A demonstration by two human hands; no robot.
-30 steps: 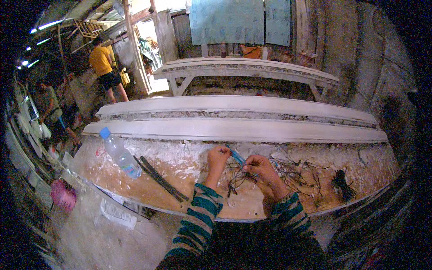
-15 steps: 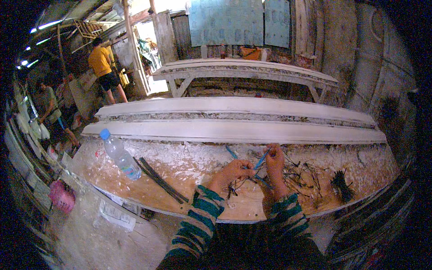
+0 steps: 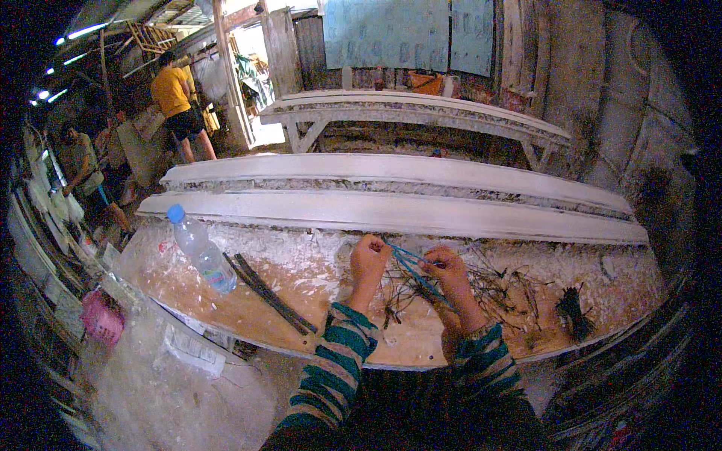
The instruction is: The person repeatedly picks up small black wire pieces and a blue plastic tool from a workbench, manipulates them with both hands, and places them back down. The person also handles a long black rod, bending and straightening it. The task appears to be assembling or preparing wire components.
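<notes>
Above the tabletop (image 3: 406,352), between its near edge and the white boards, you've got the blue strand (image 3: 410,272) strung across both hands. Your left hand (image 3: 368,261) has its fingers closed together, pinching one end of the strand. Your right hand (image 3: 450,274), nearer the tabletop's right end, pinches it too, fingers narrow; a loose length trails below toward that wrist. Can't tell whether it's knotted or just doubled.

Under and right of your right hand: tangle of thin dark strands (image 3: 515,289) on the wood. Further toward the right end, near the near-right corner: dark bundle (image 3: 574,312), apart from the tangle. Left of your left forearm: two dark strips (image 3: 272,293) side by side, lower ends close to the near edge. Toward the left end, beyond the strips: clear bottle (image 3: 201,252), blue cap; can't tell if it stands or lies. Two long white boards (image 3: 391,210) run parallel along the far side, narrow grimy gap between them. Tabletop is white-smeared toward the boards, barer wood toward you.
</notes>
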